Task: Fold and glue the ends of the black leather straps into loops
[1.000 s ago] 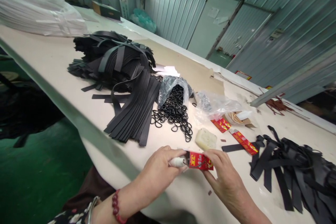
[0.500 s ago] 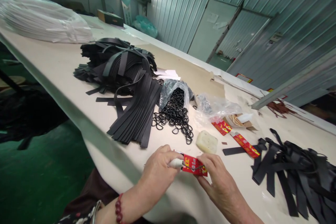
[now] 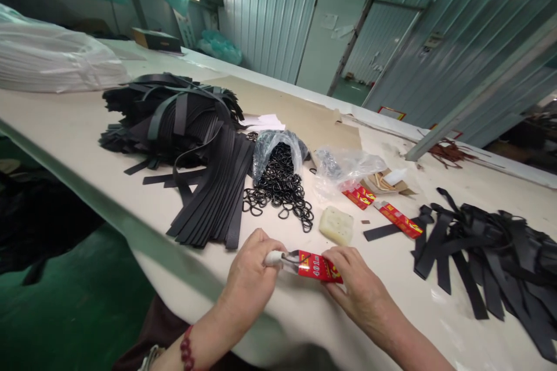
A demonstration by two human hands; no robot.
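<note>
My left hand (image 3: 252,269) is closed around a white-handled tool (image 3: 274,258) with a thin, dark, bent shaft, possibly an awl. Its shaft reaches over the end of a small red glue box (image 3: 310,265) marked 401. My right hand (image 3: 354,272) grips the box's other end between thumb and fingers. A pale, shiny piece (image 3: 290,265) shows between my left hand and the box; whether my left fingers hold it too is unclear. Beyond my hands lie a yellowish wax-like block (image 3: 336,225) and black D-rings (image 3: 282,179) spilling from a plastic bag (image 3: 266,153).
Black straps (image 3: 209,185) are heaped on the left of the pale table (image 3: 143,203), with more straps (image 3: 483,249) on the right. Two red boxes (image 3: 398,219) (image 3: 359,196) lie near a clear bag (image 3: 348,167). A post (image 3: 461,93) rises at the back right.
My left hand and the white-handled tool have moved left, away from the red box. The pale piece between them now shows more. The camera view has shifted a little.
</note>
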